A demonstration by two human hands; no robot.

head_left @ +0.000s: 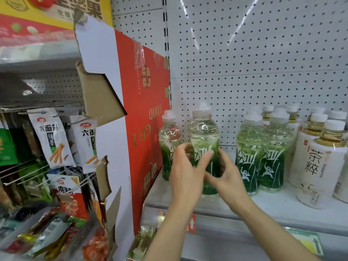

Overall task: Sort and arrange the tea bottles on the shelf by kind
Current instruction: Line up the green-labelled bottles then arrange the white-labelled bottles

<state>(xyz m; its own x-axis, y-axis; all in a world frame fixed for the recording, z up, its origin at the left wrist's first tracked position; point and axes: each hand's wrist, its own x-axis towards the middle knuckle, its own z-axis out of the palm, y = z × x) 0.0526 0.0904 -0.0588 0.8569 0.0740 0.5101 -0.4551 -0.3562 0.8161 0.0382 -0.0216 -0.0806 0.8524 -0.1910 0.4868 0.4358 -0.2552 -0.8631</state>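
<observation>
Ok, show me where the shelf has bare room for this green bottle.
Bare shelf lies between the held green bottle and the green-label pair, plus the front strip. Crowded: white-label bottles at right, another green bottle against the red carton.

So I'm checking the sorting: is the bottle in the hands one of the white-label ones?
No, the held bottle has a green label, like the green pair to its right.
</observation>
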